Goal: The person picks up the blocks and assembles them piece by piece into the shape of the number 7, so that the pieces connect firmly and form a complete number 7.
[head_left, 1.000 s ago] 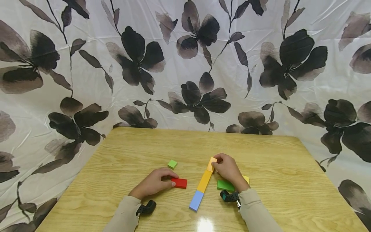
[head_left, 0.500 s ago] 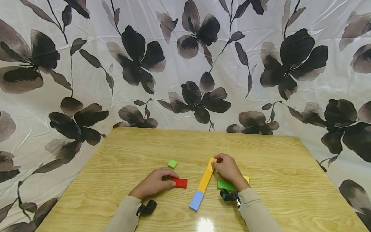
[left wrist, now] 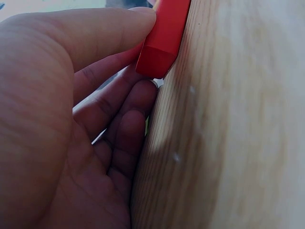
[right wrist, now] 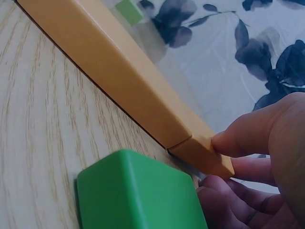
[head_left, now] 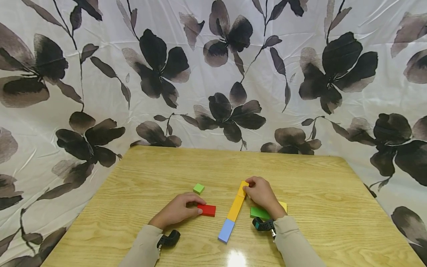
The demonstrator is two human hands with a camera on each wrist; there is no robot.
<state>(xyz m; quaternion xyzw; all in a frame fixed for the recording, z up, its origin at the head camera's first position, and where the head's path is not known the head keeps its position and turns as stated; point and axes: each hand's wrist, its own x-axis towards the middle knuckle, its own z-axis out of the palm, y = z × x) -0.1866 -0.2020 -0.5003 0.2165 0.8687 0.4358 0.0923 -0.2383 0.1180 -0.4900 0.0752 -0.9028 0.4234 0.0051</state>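
In the head view, my left hand (head_left: 176, 210) pinches the left end of a red block (head_left: 207, 210) between thumb and fingers. The left wrist view shows that red block (left wrist: 164, 36) low against the wood. My right hand (head_left: 261, 193) pinches a short orange block (head_left: 242, 188) at the far end of a slanting row. End to end with it lies a long orange block (head_left: 235, 208), then a blue block (head_left: 226, 230) nearest me. Only a thin seam separates the two orange pieces in the right wrist view, where my fingertips hold the short one (right wrist: 202, 155).
A green block (head_left: 258, 213) lies under my right wrist, with a partly hidden yellow block (head_left: 283, 206) beside it. Beyond my left hand sits a small light green block (head_left: 198, 188). The wooden table (head_left: 160, 167) ends at a floral cloth (head_left: 207, 81).
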